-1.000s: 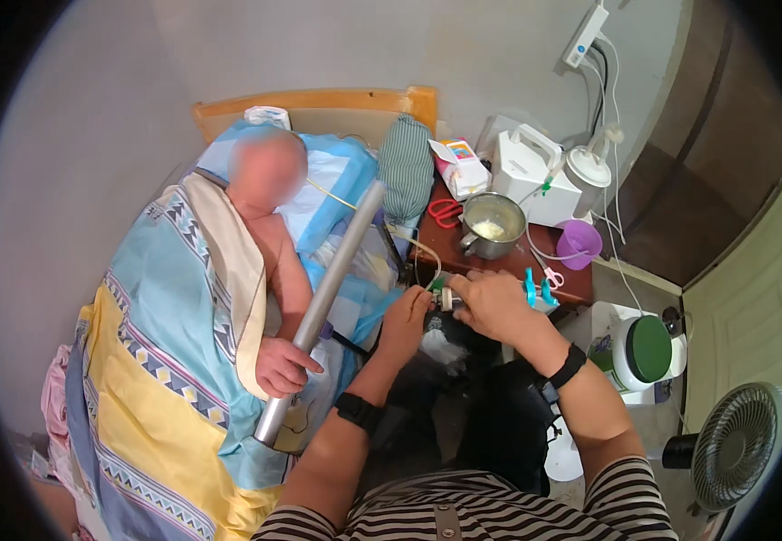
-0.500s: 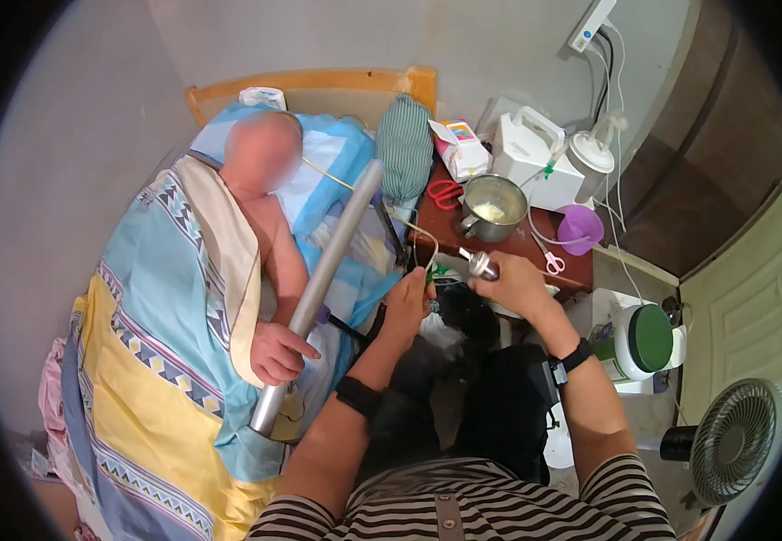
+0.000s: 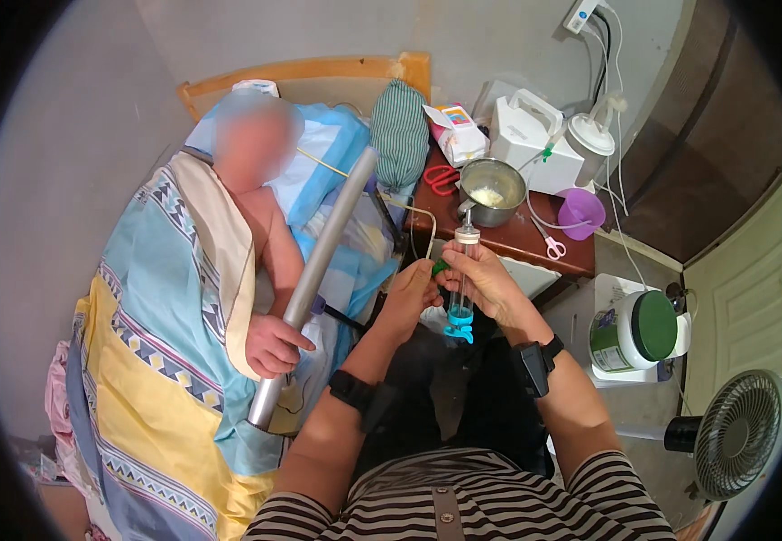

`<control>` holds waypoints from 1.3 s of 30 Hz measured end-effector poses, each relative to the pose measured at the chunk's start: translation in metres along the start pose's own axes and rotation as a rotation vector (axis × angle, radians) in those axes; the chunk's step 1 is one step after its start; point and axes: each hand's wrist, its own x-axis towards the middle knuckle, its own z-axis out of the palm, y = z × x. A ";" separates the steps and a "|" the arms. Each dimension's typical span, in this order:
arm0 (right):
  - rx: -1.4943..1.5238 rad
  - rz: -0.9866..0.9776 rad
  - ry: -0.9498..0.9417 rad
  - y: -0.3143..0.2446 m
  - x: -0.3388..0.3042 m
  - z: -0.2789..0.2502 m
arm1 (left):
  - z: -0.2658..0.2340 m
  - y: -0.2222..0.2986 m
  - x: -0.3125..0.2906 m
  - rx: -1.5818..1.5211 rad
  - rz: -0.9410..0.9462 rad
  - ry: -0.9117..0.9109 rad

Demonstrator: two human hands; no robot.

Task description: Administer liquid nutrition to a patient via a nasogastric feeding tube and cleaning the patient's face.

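Note:
My left hand (image 3: 406,299) is closed around the end of a thin pale yellow feeding tube (image 3: 432,227). The tube runs from the face of a person lying in bed, across the bedside. At its end sits a green cap (image 3: 440,267), between the fingertips of both hands. My right hand (image 3: 488,287) is closed on a large syringe (image 3: 464,275) with a clear barrel, a metal fitting at its far end and a blue piece at the near end. Right thumb and finger also touch the green cap. Just beyond the syringe stands a metal cup (image 3: 494,191) with pale food inside.
A silver bed rail (image 3: 319,284) lies left of my arms, the person's hand (image 3: 274,345) on it. The brown bedside table (image 3: 441,209) bears red-handled scissors (image 3: 441,179), pink scissors (image 3: 553,247), a purple cup (image 3: 580,215) and a white machine (image 3: 535,149). A fan (image 3: 741,438) stands right.
My right hand has turned the syringe, so its clear barrel and blue end now show. It has moved left to the green cap, where both hands meet.

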 end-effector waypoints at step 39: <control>0.052 0.075 0.257 0.103 -0.082 -0.035 | -0.044 0.103 0.166 0.106 0.531 0.351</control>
